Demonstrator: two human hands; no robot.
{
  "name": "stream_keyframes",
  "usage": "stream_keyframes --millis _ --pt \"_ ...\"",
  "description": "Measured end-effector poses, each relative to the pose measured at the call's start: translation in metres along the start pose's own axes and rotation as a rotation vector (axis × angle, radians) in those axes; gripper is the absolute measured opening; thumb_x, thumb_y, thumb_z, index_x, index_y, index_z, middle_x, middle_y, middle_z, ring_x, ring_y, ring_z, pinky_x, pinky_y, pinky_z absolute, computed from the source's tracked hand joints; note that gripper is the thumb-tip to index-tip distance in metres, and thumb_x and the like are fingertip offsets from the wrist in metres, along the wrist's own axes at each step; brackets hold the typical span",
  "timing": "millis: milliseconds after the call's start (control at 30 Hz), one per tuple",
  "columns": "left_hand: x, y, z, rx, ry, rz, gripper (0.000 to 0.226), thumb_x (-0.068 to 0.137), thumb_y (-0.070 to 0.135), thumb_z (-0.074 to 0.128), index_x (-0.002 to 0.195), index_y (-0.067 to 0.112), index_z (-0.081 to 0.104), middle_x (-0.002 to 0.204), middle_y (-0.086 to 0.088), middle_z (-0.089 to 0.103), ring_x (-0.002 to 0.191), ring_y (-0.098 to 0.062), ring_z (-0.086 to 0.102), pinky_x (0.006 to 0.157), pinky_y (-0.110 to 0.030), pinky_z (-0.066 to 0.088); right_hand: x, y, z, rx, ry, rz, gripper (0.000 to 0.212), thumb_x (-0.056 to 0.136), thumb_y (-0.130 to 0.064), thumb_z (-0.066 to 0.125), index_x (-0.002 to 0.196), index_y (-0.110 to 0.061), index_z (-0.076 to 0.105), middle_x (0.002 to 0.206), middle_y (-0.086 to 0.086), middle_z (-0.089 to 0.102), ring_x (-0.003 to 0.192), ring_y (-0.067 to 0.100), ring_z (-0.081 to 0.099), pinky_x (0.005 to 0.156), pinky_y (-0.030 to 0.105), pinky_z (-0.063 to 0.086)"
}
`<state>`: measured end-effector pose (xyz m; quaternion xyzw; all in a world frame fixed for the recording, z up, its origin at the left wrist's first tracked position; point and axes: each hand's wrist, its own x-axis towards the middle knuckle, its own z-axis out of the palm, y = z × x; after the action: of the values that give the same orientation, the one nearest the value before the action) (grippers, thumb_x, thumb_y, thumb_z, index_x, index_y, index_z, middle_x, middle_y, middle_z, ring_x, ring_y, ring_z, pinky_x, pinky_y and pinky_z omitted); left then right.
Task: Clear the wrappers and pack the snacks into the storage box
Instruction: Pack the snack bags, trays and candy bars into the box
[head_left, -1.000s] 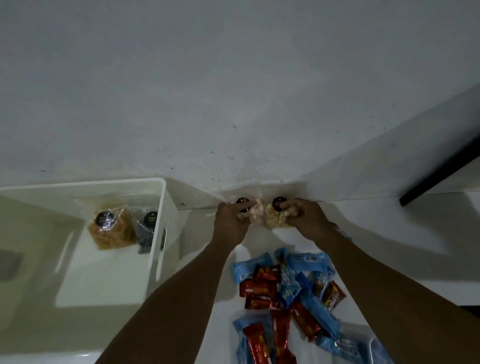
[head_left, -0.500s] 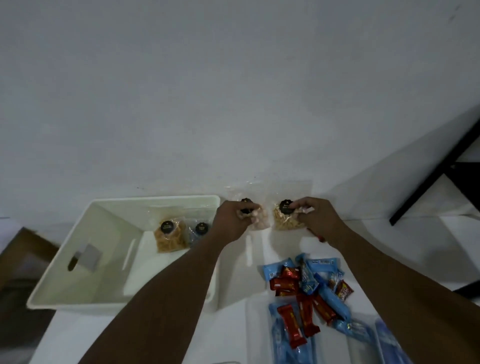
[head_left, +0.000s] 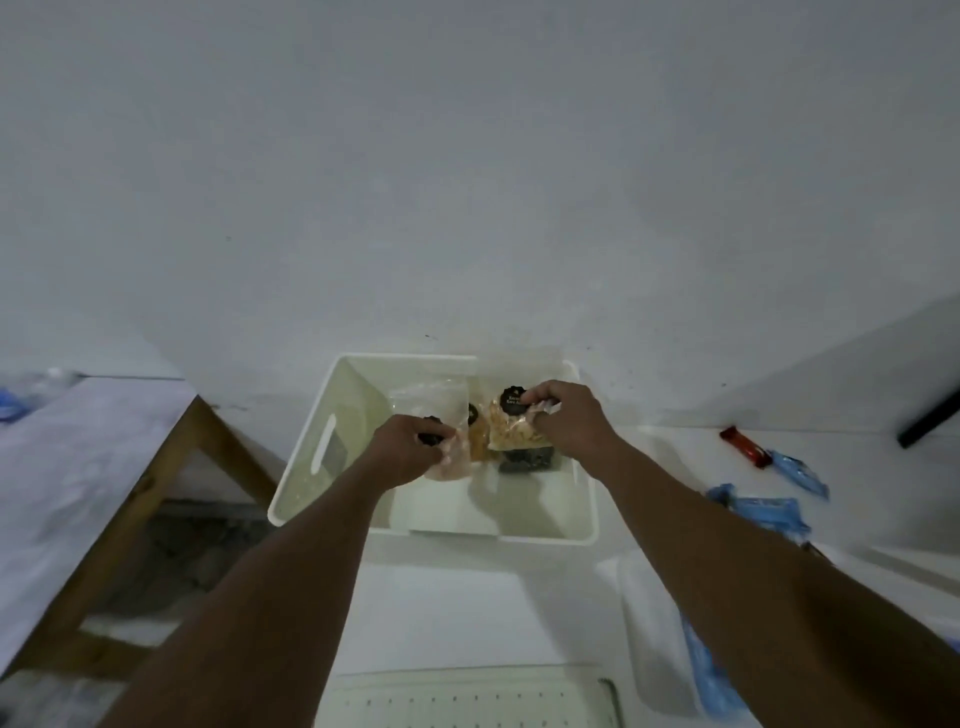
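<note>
A white storage box (head_left: 332, 452) stands on the white table against the wall. Both my hands are over its inside. My left hand (head_left: 402, 449) grips a clear snack bag (head_left: 457, 462) with pale contents and a black round label. My right hand (head_left: 563, 421) grips a second clear snack bag (head_left: 511, 431) with golden contents and a black label. Beneath them, two bags lie in the box: an orange-brown bag (head_left: 478, 434), mostly hidden, and a dark bag (head_left: 527, 461).
Blue wrapped snacks (head_left: 763, 512) and a red wrapped snack (head_left: 744, 447) lie on the table at the right. A clear tray (head_left: 649, 623) with blue packs sits at the lower right. A white perforated lid (head_left: 467, 699) is near me. A wooden-legged table (head_left: 78, 467) stands at the left.
Both hands have carried the two clear snack bags leftward from the table by the wall to above the inside of the storage box. The view has swung left with them.
</note>
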<state>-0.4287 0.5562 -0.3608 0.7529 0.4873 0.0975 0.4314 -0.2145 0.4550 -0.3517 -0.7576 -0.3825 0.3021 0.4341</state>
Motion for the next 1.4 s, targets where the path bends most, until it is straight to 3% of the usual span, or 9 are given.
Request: stream_keyframes --millis 167,367,533,667,867,967,1167,1300,1400 --pt "0.026 -0.038 0.015 -0.029 -0.131 -0.035 0.031 0.082 0.002 0.067 0.107 0.018 0.077 0.09 0.009 0.072 0.064 -0.002 0.058 0.051 -0.01 0.043 0.011 0.027 0.053 -0.116 -0.037 0.2 0.03 0.087 0.002 0.049 0.091 -0.015 0.073 0.112 0.005 0.069 0.106 0.023 0.062 0.092 0.03 0.049" --pt "0.06 -0.05 0.038 -0.06 -0.191 -0.082 0.035 0.078 0.007 0.074 0.108 0.025 0.076 0.106 0.008 0.07 0.103 -0.013 0.063 0.088 -0.022 0.047 0.033 0.05 0.064 -0.237 -0.054 0.343 0.027 0.085 -0.002 0.055 0.107 -0.007 0.069 0.12 0.012 0.066 0.113 0.031 0.06 0.095 0.036 0.05" --pt "0.063 -0.044 0.043 0.007 -0.183 -0.061 0.039 0.084 -0.002 0.059 0.113 0.019 0.074 0.106 0.005 0.069 0.096 -0.012 0.062 0.073 -0.004 0.046 0.034 0.035 0.055 -0.355 -0.161 0.36 0.027 0.084 -0.004 0.06 0.11 -0.001 0.066 0.103 0.014 0.068 0.094 0.029 0.064 0.077 0.035 0.053" --pt "0.052 -0.03 0.04 0.126 -0.182 -0.054 0.04 0.088 0.004 0.053 0.116 0.022 0.073 0.125 -0.006 0.067 0.12 -0.032 0.056 0.115 -0.046 0.034 0.023 0.011 0.037 -0.399 -0.138 0.31 0.029 0.079 -0.004 0.057 0.106 -0.001 0.068 0.099 0.014 0.071 0.092 0.03 0.069 0.08 0.036 0.056" --pt "0.013 0.026 0.044 0.088 -0.148 -0.02 0.03 0.086 0.014 0.067 0.115 0.017 0.072 0.123 -0.008 0.067 0.108 -0.028 0.065 0.092 -0.031 0.051 -0.027 -0.015 -0.017 -0.158 -0.096 0.211 0.02 0.082 -0.015 0.061 0.1 -0.017 0.069 0.091 -0.002 0.065 0.077 0.014 0.063 0.067 0.027 0.053" --pt "-0.009 0.068 0.061 0.064 -0.059 0.06 0.032 0.084 0.014 0.063 0.114 0.017 0.072 0.119 -0.006 0.069 0.097 -0.019 0.065 0.084 -0.023 0.049 -0.057 -0.012 -0.055 -0.124 -0.058 0.192 0.013 0.084 -0.015 0.062 0.093 -0.019 0.07 0.095 0.003 0.07 0.085 0.022 0.068 0.069 0.029 0.055" --pt "-0.058 0.142 0.126 -0.024 -0.055 0.201 0.019 0.085 0.017 0.062 0.098 0.022 0.075 0.088 -0.001 0.075 0.081 -0.019 0.072 0.084 -0.032 0.058 -0.106 0.037 -0.136 -0.054 0.015 0.246 0.013 0.086 -0.008 0.06 0.085 -0.014 0.071 0.092 0.013 0.073 0.077 0.023 0.07 0.064 0.031 0.053" --pt "-0.089 0.16 0.187 -0.042 -0.121 0.211 0.012 0.085 0.021 0.064 0.089 0.024 0.074 0.084 -0.002 0.075 0.076 -0.019 0.072 0.082 -0.036 0.06 -0.139 0.09 -0.172 -0.203 0.074 0.288 0.019 0.09 -0.01 0.055 0.089 -0.014 0.073 0.095 0.003 0.07 0.095 0.021 0.067 0.086 0.031 0.052" --pt "-0.107 0.142 0.24 0.049 -0.072 0.116 0.015 0.086 0.027 0.065 0.093 0.022 0.077 0.098 -0.001 0.075 0.092 -0.019 0.07 0.089 -0.033 0.055 -0.175 0.137 -0.185 -0.31 0.189 0.356 0.023 0.095 -0.014 0.048 0.097 -0.003 0.068 0.108 0.011 0.068 0.109 0.027 0.062 0.084 0.025 0.042"
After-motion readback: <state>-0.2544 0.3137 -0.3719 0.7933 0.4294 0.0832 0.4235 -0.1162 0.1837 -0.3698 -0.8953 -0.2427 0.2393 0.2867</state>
